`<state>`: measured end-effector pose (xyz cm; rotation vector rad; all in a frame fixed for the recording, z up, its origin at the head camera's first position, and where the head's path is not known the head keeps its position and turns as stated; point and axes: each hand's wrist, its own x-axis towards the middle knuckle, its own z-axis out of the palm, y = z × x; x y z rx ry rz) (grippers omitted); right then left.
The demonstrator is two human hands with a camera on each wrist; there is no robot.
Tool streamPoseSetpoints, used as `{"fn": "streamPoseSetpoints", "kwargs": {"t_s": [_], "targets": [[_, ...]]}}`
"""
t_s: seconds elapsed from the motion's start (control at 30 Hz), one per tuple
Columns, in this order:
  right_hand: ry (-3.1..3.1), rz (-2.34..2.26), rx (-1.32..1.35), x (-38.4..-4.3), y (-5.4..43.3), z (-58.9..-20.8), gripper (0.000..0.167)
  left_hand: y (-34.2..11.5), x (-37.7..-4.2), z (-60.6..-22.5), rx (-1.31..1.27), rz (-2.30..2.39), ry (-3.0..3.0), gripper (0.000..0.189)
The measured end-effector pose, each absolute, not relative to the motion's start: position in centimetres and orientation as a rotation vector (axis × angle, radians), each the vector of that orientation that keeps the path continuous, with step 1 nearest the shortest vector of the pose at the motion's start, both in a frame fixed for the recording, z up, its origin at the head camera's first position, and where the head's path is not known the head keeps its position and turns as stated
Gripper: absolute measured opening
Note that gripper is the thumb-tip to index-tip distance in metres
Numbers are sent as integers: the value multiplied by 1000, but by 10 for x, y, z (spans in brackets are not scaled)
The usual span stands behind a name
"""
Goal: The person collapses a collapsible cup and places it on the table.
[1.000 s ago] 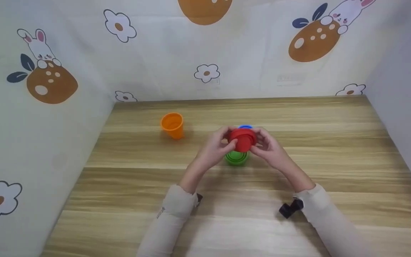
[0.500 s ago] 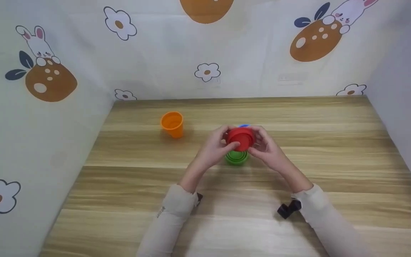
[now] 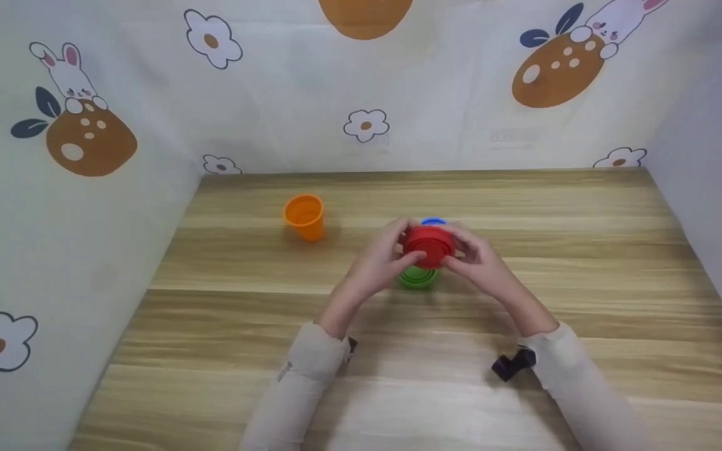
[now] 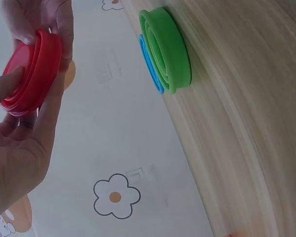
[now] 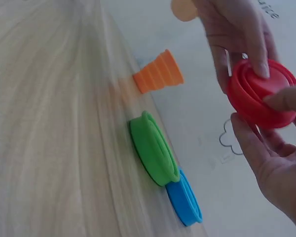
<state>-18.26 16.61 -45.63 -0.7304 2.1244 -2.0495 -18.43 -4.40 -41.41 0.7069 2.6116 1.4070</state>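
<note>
Both hands hold a red collapsible cup (image 3: 431, 234) above the table, its base tilted towards me. My left hand (image 3: 378, 258) grips its left side, with the thumb pressed on the base. On the right side, my right hand (image 3: 481, 265) pinches it between thumb and fingers. In the right wrist view the red cup (image 5: 250, 101) looks folded nearly flat into rings. Below the hands, a green collapsible cup (image 3: 417, 279) lies flattened on the table. Behind it sits a flattened blue collapsible cup (image 3: 434, 221), mostly hidden by the red one in the head view.
An orange collapsible cup (image 3: 306, 219) stands extended and upright at the back left of the wooden table (image 3: 223, 338). Cloth-like walls with printed rabbits and flowers close off the back and left; a plain wall (image 3: 706, 163) rises on the right.
The red cup's base, which stuck out towards me a second ago, has been pushed in, so the cup is now flatter. Both hands stay around it; the other cups have not moved.
</note>
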Motion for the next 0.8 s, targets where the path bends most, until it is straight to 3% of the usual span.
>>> {"fn": "streamPoseSetpoints", "kwargs": {"t_s": [0.13,0.47,0.8], "targets": [[1967,-1994,-690,-183,178,-454,55,-43,-184,-410,717,1438,2617,30],[1908,-2069,-514,-185,178,-452,46,-44,-184,-410,836,1396,2690,24],[2066,-2130,-399,-190,166,-458,51,-62,-185,-415,516,1623,2461,72]]}}
